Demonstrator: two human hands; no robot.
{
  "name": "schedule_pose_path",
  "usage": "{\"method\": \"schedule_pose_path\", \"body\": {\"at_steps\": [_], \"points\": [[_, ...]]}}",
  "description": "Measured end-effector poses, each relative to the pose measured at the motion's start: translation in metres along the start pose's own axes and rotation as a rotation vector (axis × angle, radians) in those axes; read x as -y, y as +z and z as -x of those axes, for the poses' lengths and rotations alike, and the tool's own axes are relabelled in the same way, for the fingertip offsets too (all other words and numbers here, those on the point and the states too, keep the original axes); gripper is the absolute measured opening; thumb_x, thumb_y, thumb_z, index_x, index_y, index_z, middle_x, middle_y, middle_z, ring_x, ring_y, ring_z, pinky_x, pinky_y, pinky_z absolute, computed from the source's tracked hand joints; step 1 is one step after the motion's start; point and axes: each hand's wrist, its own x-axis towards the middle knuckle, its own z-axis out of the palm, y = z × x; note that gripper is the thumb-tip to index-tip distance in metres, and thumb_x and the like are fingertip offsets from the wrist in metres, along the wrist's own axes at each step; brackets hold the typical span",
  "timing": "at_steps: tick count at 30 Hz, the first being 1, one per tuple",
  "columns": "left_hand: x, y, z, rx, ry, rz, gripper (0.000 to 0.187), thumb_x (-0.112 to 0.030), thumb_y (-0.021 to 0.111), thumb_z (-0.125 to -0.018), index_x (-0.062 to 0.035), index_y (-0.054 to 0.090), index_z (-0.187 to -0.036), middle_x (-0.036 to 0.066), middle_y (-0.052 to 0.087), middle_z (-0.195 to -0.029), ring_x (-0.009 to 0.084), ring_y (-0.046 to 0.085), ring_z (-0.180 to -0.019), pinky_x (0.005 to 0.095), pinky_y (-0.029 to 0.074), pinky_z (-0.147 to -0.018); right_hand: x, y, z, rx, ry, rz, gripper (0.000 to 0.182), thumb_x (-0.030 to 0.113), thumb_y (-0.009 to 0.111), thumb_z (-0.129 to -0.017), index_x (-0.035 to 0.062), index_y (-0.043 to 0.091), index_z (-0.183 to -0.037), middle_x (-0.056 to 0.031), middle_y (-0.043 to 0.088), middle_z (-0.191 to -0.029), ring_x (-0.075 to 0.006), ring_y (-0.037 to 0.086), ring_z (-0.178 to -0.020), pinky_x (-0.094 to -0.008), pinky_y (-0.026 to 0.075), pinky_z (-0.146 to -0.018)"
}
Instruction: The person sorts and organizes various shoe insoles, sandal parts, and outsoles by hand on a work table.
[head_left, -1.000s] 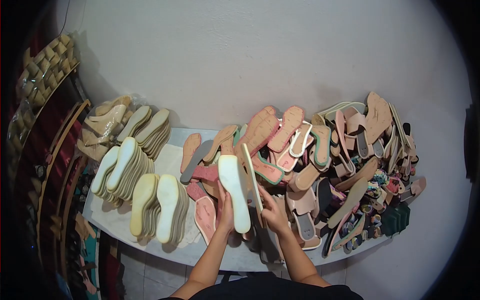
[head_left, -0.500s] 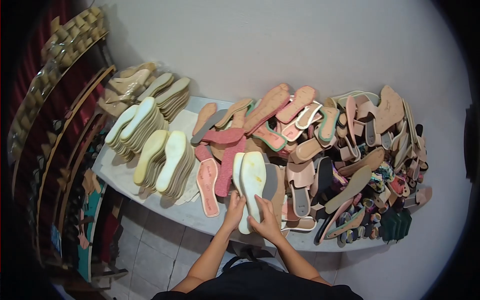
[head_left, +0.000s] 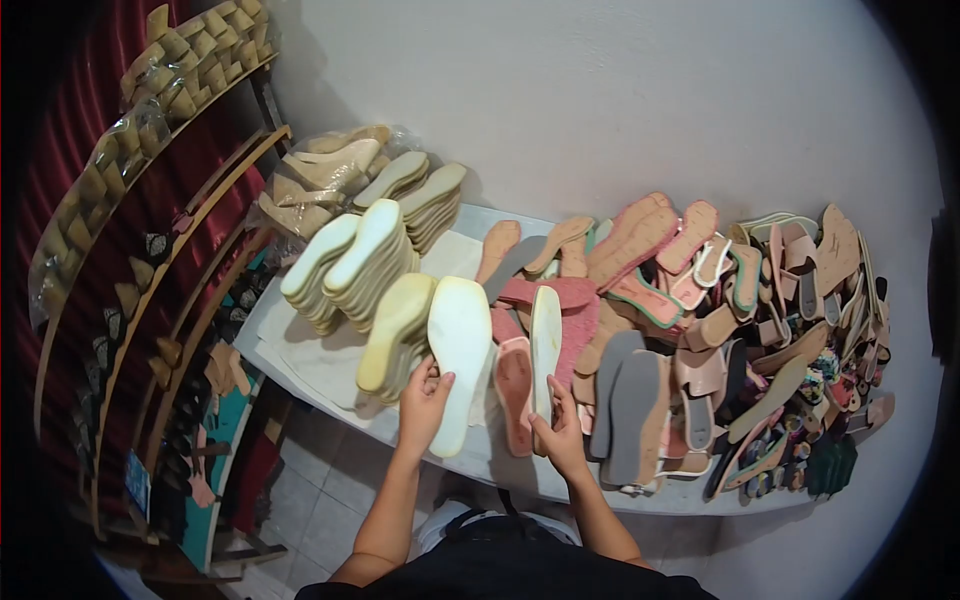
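My left hand (head_left: pixel 424 408) is closed on a pale white insole (head_left: pixel 460 350), held with its broad end up beside the stacks at the left. In my right hand (head_left: pixel 560 432) is a second cream insole (head_left: pixel 545 335), turned so that mostly its edge shows. It is apart from the first one, above a pink insole (head_left: pixel 515 390) lying on the table. Just left of my left hand stands a stack of yellowish insoles (head_left: pixel 398 318), partly covered by the held white one. To the right of my right hand lie grey soles (head_left: pixel 622 410).
More insole stacks (head_left: pixel 365 250) stand on the table (head_left: pixel 280 340) at the left, near plastic-wrapped wedge heels (head_left: pixel 330 170). A dense heap of sandals and soles (head_left: pixel 700 270) covers the right side. Shelves with heels (head_left: pixel 180 240) run along the left; a wall (head_left: pixel 600 100) rises behind.
The two insoles, close together before, are now spread apart, the left hand's one nearer the stacks. The right hand's insole is turned more edge-on. The view has swung left.
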Motion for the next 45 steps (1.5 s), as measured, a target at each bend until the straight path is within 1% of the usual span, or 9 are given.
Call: {"method": "schedule_pose_path", "body": {"at_steps": [5,10,17,21,30,33,36,39,45], "points": [[0.006,-0.086,-0.056,0.016,0.027,-0.291,0.034,-0.005,0.052,-0.084,0.002,0.047,-0.117,0.008,0.061,-0.084,0.011,0.056,-0.067,0.0243,0.045,-0.062,-0.019,0.066,-0.021,-0.035,-0.047,-0.037,0.059,-0.003,0.054,-0.076,-0.0014,0.03,-0.129,-0.0122,0.04,-0.122,-0.0183,0.041,-0.112,-0.0285,0.031,-0.094],[0.007,-0.113,-0.086,0.144,-0.015,-0.195,0.034,-0.006,0.05,-0.085,0.0036,0.046,-0.117,0.009,0.06,-0.085,0.0119,0.057,-0.072,0.0233,0.045,-0.064,-0.024,0.098,-0.025,-0.171,-0.06,0.068,0.057,-0.001,0.056,-0.075,-0.0005,0.034,-0.127,-0.0119,0.042,-0.117,-0.0192,0.044,-0.108,-0.0282,0.035,-0.09],[0.017,-0.065,-0.09,0.368,-0.28,0.081,0.035,-0.008,0.055,-0.084,0.0072,0.046,-0.114,0.006,0.06,-0.088,0.0095,0.055,-0.076,0.0211,0.045,-0.067,-0.013,0.104,-0.033,-0.298,-0.072,0.073,0.055,0.0,0.055,-0.077,-0.0013,0.032,-0.127,-0.0136,0.044,-0.117,-0.0186,0.047,-0.103,-0.0275,0.036,-0.089],[0.024,-0.037,-0.089,0.365,-0.208,0.047,0.034,-0.01,0.057,-0.083,0.008,0.047,-0.111,0.004,0.059,-0.082,0.0071,0.054,-0.074,0.0197,0.044,-0.064,-0.017,0.102,-0.039,-0.313,-0.046,-0.003,0.056,0.0,0.055,-0.078,-0.0023,0.031,-0.128,-0.0138,0.043,-0.12,-0.0185,0.046,-0.106,-0.0279,0.037,-0.089],[0.042,-0.024,-0.093,0.22,-0.021,-0.104,0.029,-0.018,0.06,-0.079,0.0034,0.057,-0.098,0.009,0.06,-0.071,0.0182,0.057,-0.063,0.0285,0.045,-0.06,0.003,0.124,-0.077,-0.246,-0.049,0.01,0.055,0.0,0.051,-0.079,-0.002,0.029,-0.129,-0.0154,0.042,-0.12,-0.021,0.046,-0.107,-0.0294,0.04,-0.088],[0.024,-0.024,-0.088,0.15,0.058,-0.449,0.029,-0.021,0.061,-0.077,-0.0006,0.06,-0.098,0.009,0.059,-0.079,0.0232,0.055,-0.075,0.0308,0.043,-0.07,0.004,0.13,-0.077,-0.253,-0.058,0.056,0.054,0.0,0.049,-0.079,-0.0021,0.03,-0.129,-0.0155,0.044,-0.117,-0.0196,0.049,-0.102,-0.0284,0.04,-0.086],[0.027,-0.022,-0.079,-0.061,0.315,-0.688,0.031,-0.025,0.059,-0.078,-0.0043,0.061,-0.1,0.01,0.056,-0.097,0.0274,0.047,-0.095,0.0374,0.035,-0.084,-0.011,0.128,-0.076,-0.247,-0.043,0.032,0.054,0.0,0.049,-0.078,-0.0021,0.031,-0.128,-0.0158,0.044,-0.117,-0.0188,0.05,-0.1,-0.0281,0.041,-0.085],[0.034,-0.023,-0.077,-0.05,0.236,-0.75,0.032,-0.029,0.056,-0.079,-0.0071,0.062,-0.103,0.012,0.047,-0.116,0.0298,0.036,-0.11,0.044,0.026,-0.093,-0.017,0.129,-0.075,-0.247,-0.054,0.108,0.053,0.001,0.05,-0.077,-0.0023,0.033,-0.127,-0.0158,0.043,-0.117,-0.0191,0.048,-0.102,-0.0282,0.04,-0.085],[0.054,-0.025,-0.081,-0.026,0.258,-0.752,0.037,-0.03,0.055,-0.079,-0.0064,0.06,-0.107,0.016,0.041,-0.124,0.0321,0.031,-0.117,0.0473,0.021,-0.097,-0.031,0.126,-0.078,-0.247,-0.028,0.226,0.054,0.003,0.053,-0.075,-0.002,0.036,-0.126,-0.0159,0.042,-0.117,-0.0218,0.045,-0.108,-0.0304,0.036,-0.091]]}}
